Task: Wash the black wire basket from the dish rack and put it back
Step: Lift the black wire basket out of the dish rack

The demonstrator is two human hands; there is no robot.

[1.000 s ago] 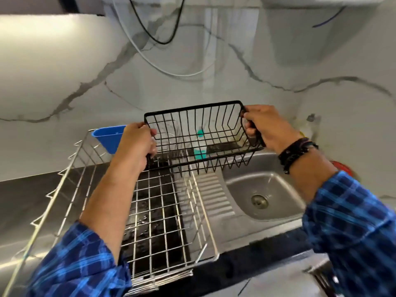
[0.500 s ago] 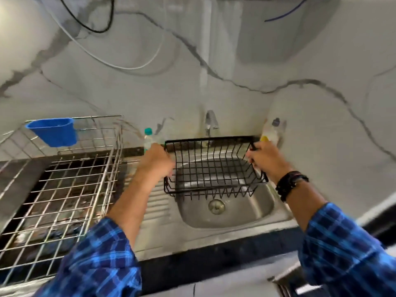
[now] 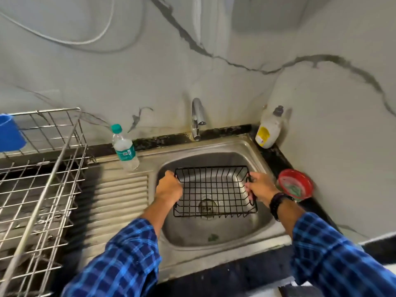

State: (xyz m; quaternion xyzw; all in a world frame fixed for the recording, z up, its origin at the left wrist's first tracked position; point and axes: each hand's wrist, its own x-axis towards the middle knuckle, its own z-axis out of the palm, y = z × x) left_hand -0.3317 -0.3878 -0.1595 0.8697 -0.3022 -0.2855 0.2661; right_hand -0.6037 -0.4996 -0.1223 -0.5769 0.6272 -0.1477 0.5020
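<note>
Black wire basket (image 3: 215,190), one, is low in the single steel sink (image 3: 214,236) above the drain, with room at its long sides. Left hand (image 3: 169,188) and right hand (image 3: 260,188) each keep a grip curled round one short end. One dish rack (image 3: 38,189) stands on the worktop's left.

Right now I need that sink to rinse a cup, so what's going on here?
A person holds the basket by its two ends, left hand on one, right hand on the other, low in the sink over the drain. No water shows at the tap, so washing hasn't visibly started. The rack stands to the left.
</note>
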